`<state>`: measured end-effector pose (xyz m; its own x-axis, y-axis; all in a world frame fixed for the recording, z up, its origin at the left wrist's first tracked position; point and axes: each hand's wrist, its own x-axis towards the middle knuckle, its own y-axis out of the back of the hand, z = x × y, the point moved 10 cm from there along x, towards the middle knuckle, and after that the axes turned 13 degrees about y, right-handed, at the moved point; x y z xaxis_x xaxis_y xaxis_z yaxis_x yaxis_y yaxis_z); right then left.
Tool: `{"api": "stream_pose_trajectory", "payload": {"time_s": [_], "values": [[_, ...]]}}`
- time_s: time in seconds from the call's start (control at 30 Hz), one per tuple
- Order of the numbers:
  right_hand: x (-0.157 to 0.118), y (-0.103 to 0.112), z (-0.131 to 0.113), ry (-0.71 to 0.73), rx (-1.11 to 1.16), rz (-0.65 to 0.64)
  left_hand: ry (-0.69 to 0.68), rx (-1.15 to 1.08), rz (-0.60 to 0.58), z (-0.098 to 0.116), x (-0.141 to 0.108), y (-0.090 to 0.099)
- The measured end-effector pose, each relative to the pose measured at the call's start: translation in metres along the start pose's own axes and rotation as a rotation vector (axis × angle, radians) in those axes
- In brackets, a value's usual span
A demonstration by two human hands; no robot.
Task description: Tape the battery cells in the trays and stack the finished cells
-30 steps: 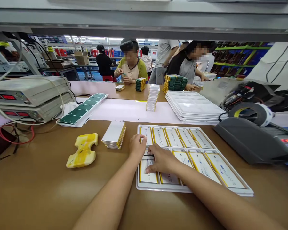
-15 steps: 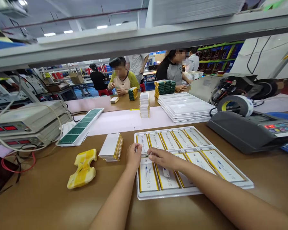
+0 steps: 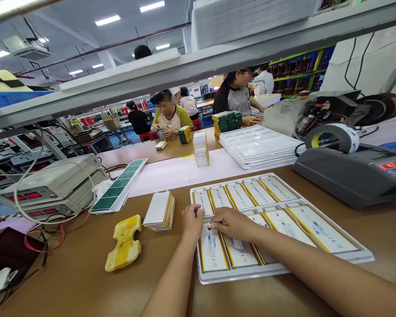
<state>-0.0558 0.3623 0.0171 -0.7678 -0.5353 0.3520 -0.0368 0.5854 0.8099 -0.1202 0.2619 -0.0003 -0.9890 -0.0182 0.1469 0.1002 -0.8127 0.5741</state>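
Note:
A white tray (image 3: 237, 279) holds two rows of flat white battery packs (image 3: 239, 196) with yellow edges. Over the tray's left side, my left hand (image 3: 192, 220) has its fingers curled near the upper left pack; whatever is between them is too small to name. My right hand (image 3: 229, 222) is beside it, thumb and fingers pinched on something small and dark at the top of a lower-row pack (image 3: 213, 251). Left of the tray stands a stack of white packs (image 3: 159, 211). Further left lies a yellow and cream bone-shaped block (image 3: 124, 243).
Grey instruments (image 3: 53, 180) with cables stand left, near a green panel strip (image 3: 120, 187). Behind are a pack stack (image 3: 201, 149) and stacked white trays (image 3: 257, 145). A tape dispenser (image 3: 350, 171) stands right. Co-workers sit across the table; a shelf beam (image 3: 185, 66) crosses above.
The view has tilted and shifted, so the table items appear lower and mostly further right. My right hand has come down slightly onto the lower-row pack's top edge, its fingers more closed.

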Motion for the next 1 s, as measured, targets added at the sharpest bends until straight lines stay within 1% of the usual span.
{"api": "stream_pose_trajectory", "payload": {"time_s": [0.1,0.2,0.3,0.57,0.67,0.8,0.83,0.93,1.0], "values": [[-0.002,-0.004,0.008,-0.034,-0.009,-0.006,0.01,0.031,-0.011,0.0,0.001,-0.003],[-0.003,-0.004,0.013,-0.049,-0.04,0.014,0.014,0.06,-0.018,0.0,0.001,-0.007],[-0.003,-0.003,0.012,-0.026,-0.069,0.018,0.01,0.083,-0.023,0.003,-0.001,-0.008],[0.0,-0.008,0.008,0.061,-0.042,-0.089,-0.01,0.126,-0.026,0.008,-0.005,-0.007],[0.0,-0.01,0.009,0.052,-0.037,-0.113,-0.02,0.139,-0.024,0.01,-0.005,-0.008],[0.001,-0.006,0.008,0.028,-0.092,-0.062,-0.035,0.151,-0.02,0.012,-0.006,-0.008],[0.001,-0.006,0.007,0.033,-0.092,-0.066,-0.038,0.154,-0.019,0.012,-0.006,-0.007],[0.001,-0.014,0.003,0.051,-0.023,-0.149,-0.045,0.161,-0.018,0.013,-0.006,-0.007],[0.002,-0.012,0.003,0.035,-0.029,-0.133,-0.049,0.164,-0.019,0.013,-0.006,-0.007]]}}
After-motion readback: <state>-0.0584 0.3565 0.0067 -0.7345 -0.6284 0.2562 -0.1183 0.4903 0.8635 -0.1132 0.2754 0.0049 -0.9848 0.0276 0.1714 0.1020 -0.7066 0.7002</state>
